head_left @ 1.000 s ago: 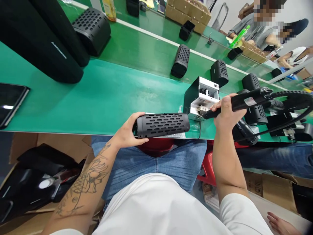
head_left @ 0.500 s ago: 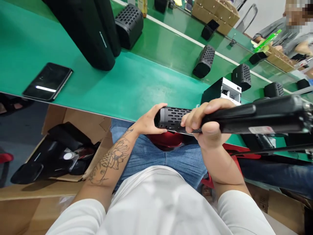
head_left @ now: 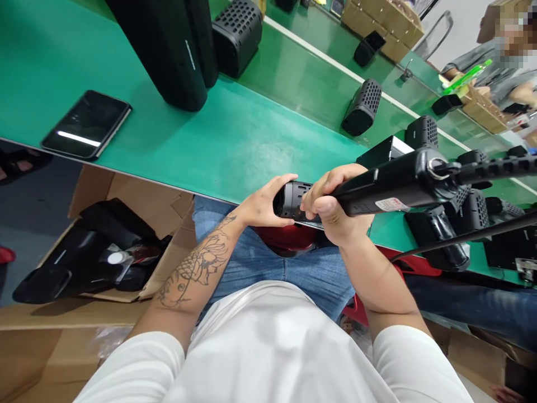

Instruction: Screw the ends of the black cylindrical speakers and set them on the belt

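My left hand (head_left: 262,206) grips the near-left end of a black perforated housing (head_left: 293,197), thumb on the lower edge and fingers over the top. The housing lies at the table's front edge, just above my lap. Wrapped in my right hand (head_left: 335,207) is a black electric screwdriver (head_left: 390,184), held almost level with its corded rear end pointing right. The tool's tip is hidden behind my fingers, over the housing's right part, so I cannot tell whether it touches. A black box with a white panel (head_left: 384,151) stands behind the tool.
On the green table (head_left: 268,140) lie a phone (head_left: 87,124) and tall black casings (head_left: 168,50). More perforated housings (head_left: 363,106) stand along the glossy strip behind. An open carton (head_left: 126,190) holding black parts sits lower left. Another person (head_left: 499,61) is at the far right.
The screwdriver's rear end has swung up and back, and my right hand has shifted left over the housing. My left hand keeps its grip. The whole view has shifted slightly.
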`<action>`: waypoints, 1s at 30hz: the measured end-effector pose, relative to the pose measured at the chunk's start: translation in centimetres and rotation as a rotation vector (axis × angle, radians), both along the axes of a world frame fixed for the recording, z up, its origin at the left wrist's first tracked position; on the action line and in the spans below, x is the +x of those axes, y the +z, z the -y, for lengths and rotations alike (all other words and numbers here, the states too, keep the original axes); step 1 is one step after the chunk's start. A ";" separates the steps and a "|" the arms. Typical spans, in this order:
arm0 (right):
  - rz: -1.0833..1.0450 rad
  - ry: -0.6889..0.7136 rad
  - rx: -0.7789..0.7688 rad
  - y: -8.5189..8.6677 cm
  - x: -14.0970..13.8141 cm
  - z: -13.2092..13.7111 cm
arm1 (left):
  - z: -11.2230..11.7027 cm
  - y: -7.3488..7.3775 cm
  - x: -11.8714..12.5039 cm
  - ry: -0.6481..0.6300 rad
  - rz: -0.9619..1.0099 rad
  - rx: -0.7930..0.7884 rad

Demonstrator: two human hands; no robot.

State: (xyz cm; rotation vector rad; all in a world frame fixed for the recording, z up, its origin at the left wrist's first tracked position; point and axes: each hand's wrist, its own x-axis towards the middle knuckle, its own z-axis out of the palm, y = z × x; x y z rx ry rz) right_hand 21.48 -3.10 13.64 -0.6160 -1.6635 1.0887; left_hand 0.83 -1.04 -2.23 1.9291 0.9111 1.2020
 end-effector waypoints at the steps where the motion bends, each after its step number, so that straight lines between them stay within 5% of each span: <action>1: -0.027 0.012 0.042 -0.1 -0.2 0.0 | 0.0 0.0 0.0 0.001 -0.001 0.002; 21: -0.069 0.172 0.124 -0.4 -0.4 -0.6 | -0.3 0.3 0.3 -0.010 0.020 0.023; 27: -0.021 0.041 0.012 -1.5 -1.7 0.0 | -0.8 -0.1 -0.1 0.008 0.003 0.016; 30: -0.097 0.048 0.088 -0.3 -1.2 0.9 | 0.6 -0.5 -0.1 0.074 -0.004 0.059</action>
